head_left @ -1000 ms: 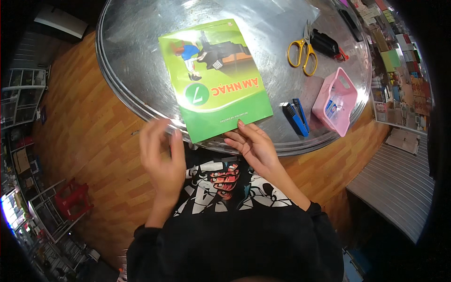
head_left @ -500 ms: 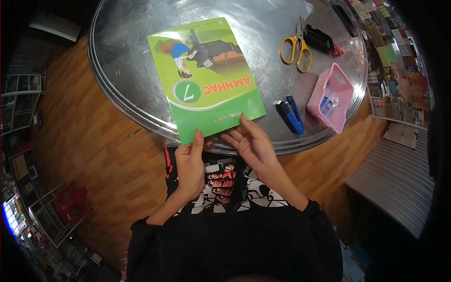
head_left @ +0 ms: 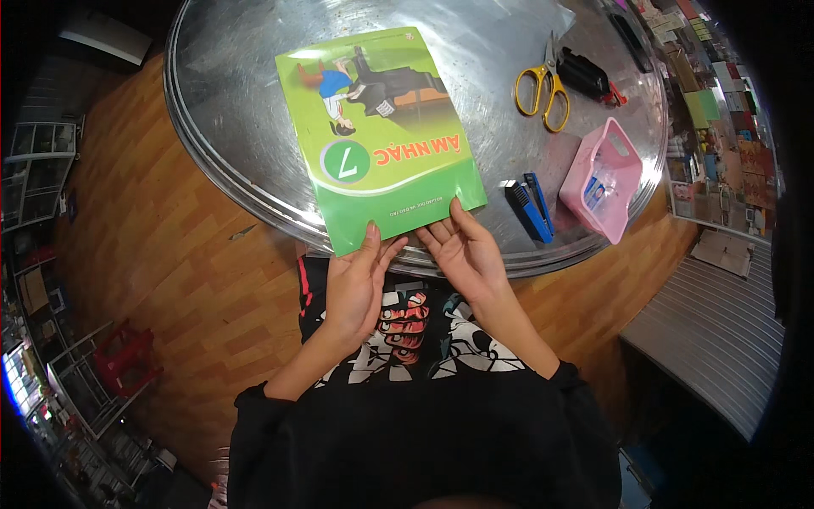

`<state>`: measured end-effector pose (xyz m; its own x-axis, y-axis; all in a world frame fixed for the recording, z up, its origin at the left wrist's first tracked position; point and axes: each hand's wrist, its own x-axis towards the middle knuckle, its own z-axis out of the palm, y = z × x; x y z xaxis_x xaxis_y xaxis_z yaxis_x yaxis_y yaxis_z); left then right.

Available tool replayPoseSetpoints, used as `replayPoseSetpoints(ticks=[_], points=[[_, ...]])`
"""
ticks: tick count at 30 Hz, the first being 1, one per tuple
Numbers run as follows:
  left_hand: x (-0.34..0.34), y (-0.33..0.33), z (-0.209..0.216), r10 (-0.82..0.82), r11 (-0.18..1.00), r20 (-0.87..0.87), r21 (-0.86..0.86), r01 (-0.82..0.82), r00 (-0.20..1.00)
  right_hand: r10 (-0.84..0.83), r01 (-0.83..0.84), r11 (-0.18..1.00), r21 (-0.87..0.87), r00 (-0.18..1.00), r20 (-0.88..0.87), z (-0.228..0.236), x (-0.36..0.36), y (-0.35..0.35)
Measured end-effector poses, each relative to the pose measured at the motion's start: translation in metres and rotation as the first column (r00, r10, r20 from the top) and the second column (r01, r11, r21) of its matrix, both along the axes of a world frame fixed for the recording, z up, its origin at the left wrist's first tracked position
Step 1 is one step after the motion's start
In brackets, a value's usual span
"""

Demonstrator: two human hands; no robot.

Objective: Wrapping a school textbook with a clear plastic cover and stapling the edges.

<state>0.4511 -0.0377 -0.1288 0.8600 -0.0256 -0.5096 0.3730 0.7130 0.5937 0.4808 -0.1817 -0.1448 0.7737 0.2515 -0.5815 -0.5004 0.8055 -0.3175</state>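
Note:
A green textbook [head_left: 386, 182], its cover upside down to me, lies over the near left part of a round metal table. My left hand [head_left: 354, 284] grips its near left corner, thumb on the cover and fingers underneath. At the near right corner my right hand [head_left: 466, 259] holds the same edge, thumb above and fingers partly hidden beneath. Right of the book are two blue box cutters [head_left: 530, 210] side by side, and beyond them scissors [head_left: 543, 89] with yellow handles.
A pink plastic basket [head_left: 577, 204] with small blue-and-white items stands near the table's right rim. A black tool with a red tip [head_left: 585, 76] lies beside the scissors. The metal table [head_left: 229, 144] has a raised rim. Shelves of goods [head_left: 708, 110] stand at the right.
Both hands have shifted slightly, and the left fingers now show more under the book's near edge. The book's near edge appears a little flatter; both hands keep hold.

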Motion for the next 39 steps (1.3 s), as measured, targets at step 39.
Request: replayPoseSetpoints(ticks=[39], points=[[0.006,0.002,0.02,-0.057,0.997,-0.029,0.059,0.058,0.998,0.354,-0.363,0.909,-0.206,0.932,-0.081,0.03,-0.01,-0.002]])
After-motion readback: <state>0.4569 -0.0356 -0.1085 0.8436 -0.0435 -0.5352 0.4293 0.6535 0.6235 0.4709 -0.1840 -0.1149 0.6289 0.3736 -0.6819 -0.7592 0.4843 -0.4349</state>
